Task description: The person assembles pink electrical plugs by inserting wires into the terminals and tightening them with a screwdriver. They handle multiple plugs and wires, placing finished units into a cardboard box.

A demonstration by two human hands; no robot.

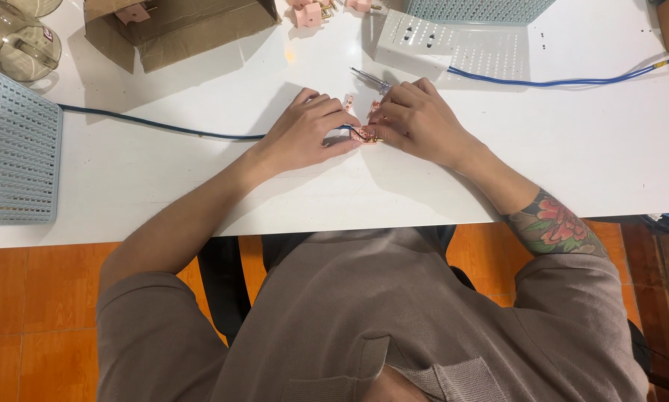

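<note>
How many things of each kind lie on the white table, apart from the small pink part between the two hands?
Blue cables: 2
Grey perforated baskets: 2
Cardboard box: 1
Screwdriver: 1
Grey perforated metal plate: 1
Clear glass vessel: 1
Loose pink plug parts at the far edge: at least 3, partly cut off
Total: at least 11

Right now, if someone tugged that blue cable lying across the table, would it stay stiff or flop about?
The blue cable probably flops: it curves loosely along the white table. It looks thin, so likely light. The left hand seems to pin its end, which might resist a tug.
</note>
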